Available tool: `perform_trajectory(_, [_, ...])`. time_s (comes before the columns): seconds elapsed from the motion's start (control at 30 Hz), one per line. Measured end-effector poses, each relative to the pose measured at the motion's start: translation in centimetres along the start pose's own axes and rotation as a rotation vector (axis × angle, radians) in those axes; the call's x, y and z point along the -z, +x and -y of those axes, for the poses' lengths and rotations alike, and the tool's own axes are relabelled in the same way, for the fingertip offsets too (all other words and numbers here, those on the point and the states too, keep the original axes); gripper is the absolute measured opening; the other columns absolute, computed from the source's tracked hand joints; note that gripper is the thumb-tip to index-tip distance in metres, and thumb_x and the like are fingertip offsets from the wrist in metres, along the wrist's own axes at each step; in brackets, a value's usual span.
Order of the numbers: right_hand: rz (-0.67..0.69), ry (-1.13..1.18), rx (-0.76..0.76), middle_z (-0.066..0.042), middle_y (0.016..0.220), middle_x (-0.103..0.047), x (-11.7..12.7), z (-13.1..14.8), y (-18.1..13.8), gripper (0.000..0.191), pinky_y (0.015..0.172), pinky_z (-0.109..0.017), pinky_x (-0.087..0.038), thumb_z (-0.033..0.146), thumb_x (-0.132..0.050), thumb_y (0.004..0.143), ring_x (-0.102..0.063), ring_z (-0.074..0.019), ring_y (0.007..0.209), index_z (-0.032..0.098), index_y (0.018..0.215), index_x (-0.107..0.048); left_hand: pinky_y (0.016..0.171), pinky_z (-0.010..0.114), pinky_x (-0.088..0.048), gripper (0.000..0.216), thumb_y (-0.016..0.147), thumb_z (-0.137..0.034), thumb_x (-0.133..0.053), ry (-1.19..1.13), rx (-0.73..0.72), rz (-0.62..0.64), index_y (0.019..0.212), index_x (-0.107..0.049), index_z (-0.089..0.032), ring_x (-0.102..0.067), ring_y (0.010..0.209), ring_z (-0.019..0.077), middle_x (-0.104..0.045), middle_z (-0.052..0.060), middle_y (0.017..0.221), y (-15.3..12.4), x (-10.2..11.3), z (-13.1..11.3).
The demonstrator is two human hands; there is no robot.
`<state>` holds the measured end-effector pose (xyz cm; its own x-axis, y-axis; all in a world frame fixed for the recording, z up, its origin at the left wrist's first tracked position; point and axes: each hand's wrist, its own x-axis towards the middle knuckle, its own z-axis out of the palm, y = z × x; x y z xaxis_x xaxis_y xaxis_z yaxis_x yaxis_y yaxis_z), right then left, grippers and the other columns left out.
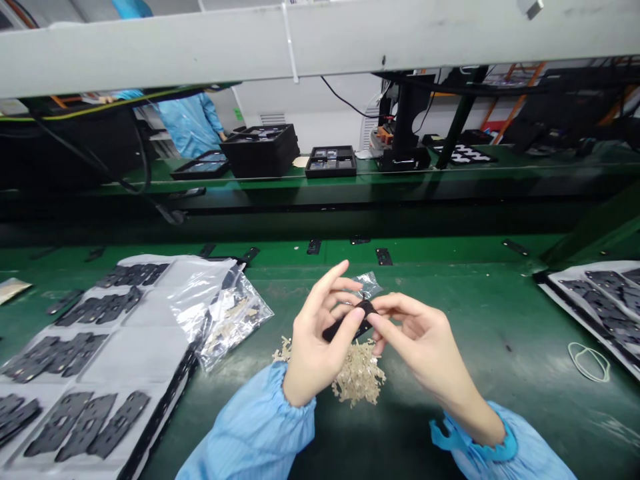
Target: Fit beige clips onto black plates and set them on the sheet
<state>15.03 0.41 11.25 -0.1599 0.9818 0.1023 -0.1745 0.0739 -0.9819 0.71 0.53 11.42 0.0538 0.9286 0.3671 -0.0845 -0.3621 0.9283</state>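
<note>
My left hand (320, 333) and my right hand (415, 337) meet above the green table (500, 320). Together they pinch a small flat black part (350, 321) between thumbs and fingers. A scrap of clear film (369, 285) sticks up just behind the part, by my left fingertips. Under my hands lies a heap of small beige pieces (357, 377). Both arms wear light blue sleeves.
White trays of flat black parts (85, 373) cover the left. A clear plastic bag (225, 313) lies beside them. More trays (600, 300) and a rubber band (590, 360) sit at right. Black boxes (263, 150) stand on the far bench, near a person in blue (190, 123).
</note>
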Motion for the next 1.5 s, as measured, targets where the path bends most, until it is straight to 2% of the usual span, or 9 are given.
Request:
perform_trajectory(0.1, [-0.018, -0.075, 0.057, 0.000, 0.077, -0.058, 0.3, -0.2, -0.1, 0.008, 0.050, -0.023, -0.057, 0.021, -0.065, 0.080, -0.059, -0.0099, 0.054, 0.020, 0.088, -0.065, 0.077, 0.025, -0.051, 0.022, 0.084, -0.017, -0.056, -0.016, 0.063, 0.073, 0.106, -0.060, -0.020, -0.058, 0.090, 0.0152, -0.056, 0.007, 0.103, 0.3, 0.4, -0.1])
perform_trajectory(0.17, [-0.023, -0.145, 0.094, 0.000, 0.078, -0.057, 0.6, -0.4, -0.3, 0.007, 0.051, -0.023, -0.057, 0.019, -0.063, 0.081, -0.059, -0.0106, 0.059, 0.021, 0.087, -0.066, 0.075, 0.024, -0.051, 0.009, 0.084, -0.017, -0.056, -0.009, 0.075, 0.097, 0.090, -0.063, -0.017, -0.057, 0.089, 0.0156, -0.057, 0.006, 0.093, 0.4, 0.5, 0.1])
perform_trajectory(0.23, [-0.013, -0.206, 0.130, -0.001, 0.080, -0.057, 0.8, -0.5, -0.5, 0.009, 0.052, -0.022, -0.056, 0.018, -0.060, 0.083, -0.059, -0.0116, 0.063, 0.021, 0.087, -0.067, 0.074, 0.024, -0.050, 0.006, 0.084, -0.016, -0.057, -0.006, 0.080, 0.111, 0.084, -0.063, -0.016, -0.057, 0.086, 0.0150, -0.058, 0.005, 0.087, 0.4, 0.5, 0.3])
perform_trajectory(0.67, [0.062, -0.635, 0.485, -0.004, 0.074, -0.055, 2.3, -1.4, -1.2, 0.021, 0.059, -0.028, -0.042, 0.007, -0.047, 0.088, -0.053, -0.0155, 0.067, 0.018, 0.095, -0.063, 0.070, 0.027, -0.048, 0.007, 0.080, -0.012, -0.060, 0.104, 0.058, 0.129, 0.078, -0.064, -0.017, -0.058, 0.080, 0.0151, -0.061, 0.004, 0.082, -0.3, 0.2, 1.3])
perform_trajectory(0.93, [0.133, -0.859, 0.568, -0.008, 0.085, -0.057, 2.9, -2.5, -1.8, 0.039, 0.064, -0.032, -0.042, -0.004, -0.038, 0.082, -0.050, -0.0203, 0.075, 0.018, 0.106, -0.057, 0.070, 0.029, -0.049, 0.007, 0.079, -0.012, -0.060, 0.179, 0.066, 0.161, 0.075, -0.063, -0.016, -0.058, 0.078, 0.0164, -0.061, 0.005, 0.080, -0.6, 0.2, 1.7])
perform_trajectory(1.1, [0.165, -0.939, 0.569, -0.009, 0.085, -0.057, 3.4, -3.6, -2.1, 0.040, 0.064, -0.034, -0.042, -0.005, -0.039, 0.078, -0.049, -0.0216, 0.076, 0.016, 0.108, -0.056, 0.073, 0.030, -0.048, 0.006, 0.080, -0.012, -0.059, 0.176, 0.106, 0.188, 0.075, -0.062, -0.016, -0.057, 0.081, 0.0166, -0.059, 0.005, 0.082, -0.9, 0.0, 2.4])
perform_trajectory(1.23, [0.179, -0.921, 0.555, -0.008, 0.080, -0.055, 4.0, -4.6, -1.8, 0.032, 0.062, -0.032, -0.042, -0.002, -0.039, 0.082, -0.048, -0.0196, 0.072, 0.015, 0.101, -0.058, 0.076, 0.029, -0.047, 0.007, 0.079, -0.019, -0.063, 0.074, 0.245, 0.168, 0.074, -0.060, -0.015, -0.057, 0.086, 0.0173, -0.056, 0.006, 0.087, -1.2, -0.2, 3.9])
perform_trajectory(1.33, [0.168, -0.808, 0.502, -0.005, 0.074, -0.054, 4.0, -5.5, -1.3, 0.024, 0.059, -0.030, -0.042, 0.005, -0.040, 0.087, -0.048, -0.0169, 0.066, 0.017, 0.094, -0.060, 0.081, 0.030, -0.047, 0.011, 0.077, -0.024, -0.065, 0.024, 0.363, 0.105, 0.081, -0.059, -0.016, -0.057, 0.094, 0.0189, -0.057, 0.006, 0.097, -1.7, -0.6, 5.7])
perform_trajectory(1.5, [0.144, -0.529, 0.277, -0.004, 0.075, -0.057, 4.5, -7.4, 1.0, 0.012, 0.056, -0.026, -0.048, 0.021, -0.051, 0.087, -0.056, -0.0145, 0.064, 0.018, 0.085, -0.062, 0.096, 0.037, -0.040, 0.025, 0.079, -0.031, -0.064, 0.172, 0.380, -0.059, 0.100, -0.057, -0.019, -0.054, 0.109, 0.0221, -0.059, 0.007, 0.110, -2.2, -0.7, 8.6])
